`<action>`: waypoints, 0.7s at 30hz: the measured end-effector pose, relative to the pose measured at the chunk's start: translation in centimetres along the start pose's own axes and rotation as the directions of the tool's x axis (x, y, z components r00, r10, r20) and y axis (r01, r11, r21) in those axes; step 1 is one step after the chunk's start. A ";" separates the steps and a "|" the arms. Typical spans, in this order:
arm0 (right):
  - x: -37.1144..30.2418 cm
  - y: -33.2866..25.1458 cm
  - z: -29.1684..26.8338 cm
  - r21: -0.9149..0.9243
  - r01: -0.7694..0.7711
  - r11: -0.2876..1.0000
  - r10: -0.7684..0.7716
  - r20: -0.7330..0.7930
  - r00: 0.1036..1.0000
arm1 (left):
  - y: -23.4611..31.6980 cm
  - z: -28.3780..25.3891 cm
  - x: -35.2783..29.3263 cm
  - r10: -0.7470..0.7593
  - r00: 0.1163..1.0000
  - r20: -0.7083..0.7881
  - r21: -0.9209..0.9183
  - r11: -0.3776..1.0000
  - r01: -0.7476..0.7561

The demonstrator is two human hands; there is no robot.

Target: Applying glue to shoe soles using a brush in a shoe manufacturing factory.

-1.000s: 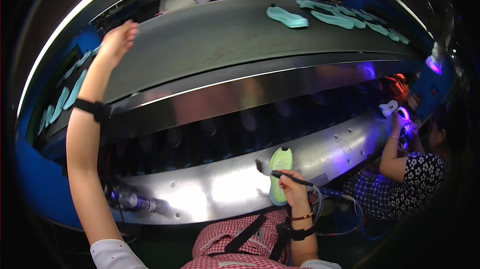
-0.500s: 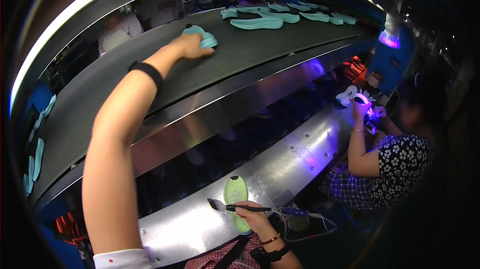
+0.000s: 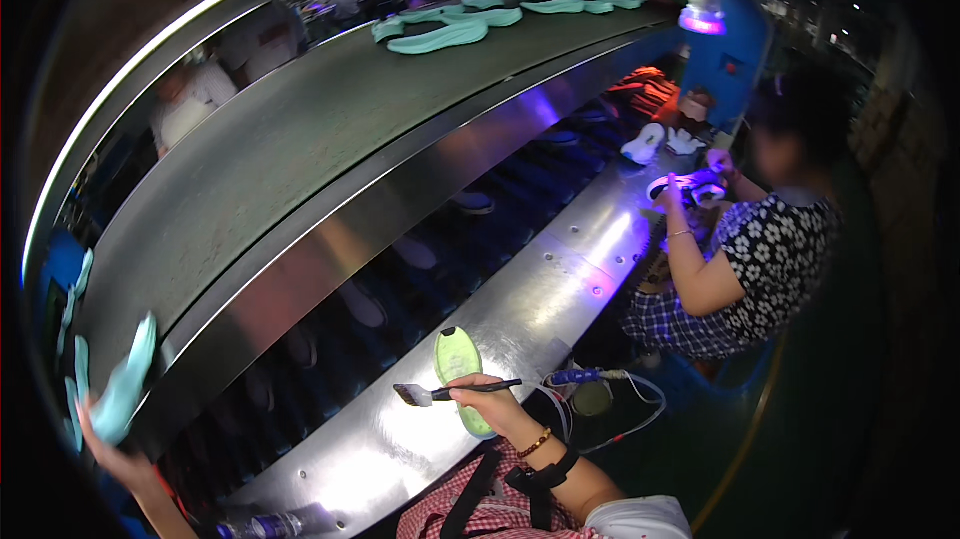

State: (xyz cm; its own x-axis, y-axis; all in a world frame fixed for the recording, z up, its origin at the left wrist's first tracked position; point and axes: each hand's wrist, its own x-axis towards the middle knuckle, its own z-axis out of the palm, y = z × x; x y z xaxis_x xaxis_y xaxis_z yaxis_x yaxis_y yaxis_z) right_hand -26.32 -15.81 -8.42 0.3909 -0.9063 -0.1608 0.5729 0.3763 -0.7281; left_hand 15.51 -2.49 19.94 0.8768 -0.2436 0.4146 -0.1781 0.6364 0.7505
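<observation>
At the lower left, my left hand (image 3: 120, 459) is closed at the lower end of a turquoise shoe sole (image 3: 132, 374), which stands tilted over the near edge of the belt. Motion softens that hand's outline, and part of its grip is hidden. My right hand (image 3: 488, 401) pinches a flat brush (image 3: 420, 396) by its black handle, bristles pointing left. Beneath that hand, a pale green shoe sole (image 3: 458, 354) lies lengthwise on the metal ledge (image 3: 400, 439). Whether my fingers touch the green sole, I cannot tell.
Dark conveyor belt (image 3: 280, 129) curves across, carrying several turquoise soles (image 3: 440, 36) at its far end and others at left. A co-worker (image 3: 760, 249) on the right handles a shoe under a purple lamp (image 3: 703, 19). White cables (image 3: 655, 404) loop beside my right hand.
My left hand has swung from the middle of the belt to the lower left with the turquoise sole. The view has turned. My right hand still grips the brush over the green sole.
</observation>
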 end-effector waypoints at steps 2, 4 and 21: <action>-0.3 -0.1 0.4 -0.021 0.021 1.000 -0.021 0.004 1.000 | 0.9 -4.1 -1.6 -0.285 0.958 0.016 0.150 0.948 0.280; -1.0 -0.7 0.6 -0.004 0.042 0.999 -0.042 0.014 0.999 | -1.0 -8.8 -2.2 -0.487 0.791 0.371 0.289 0.870 0.400; -3.9 -1.1 9.8 -0.193 0.065 0.979 -0.013 0.261 0.965 | -15.9 -4.9 -27.3 -0.722 0.149 0.675 -0.241 -0.025 0.970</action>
State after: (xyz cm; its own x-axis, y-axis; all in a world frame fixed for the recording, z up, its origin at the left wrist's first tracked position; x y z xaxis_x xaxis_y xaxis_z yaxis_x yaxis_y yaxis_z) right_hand -21.38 -10.83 -0.45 0.5579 -0.8295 0.0281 0.4473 0.2719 -0.8521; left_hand -3.36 -2.37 -5.86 -0.0420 -0.9902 -0.1329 0.9627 -0.0757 0.2596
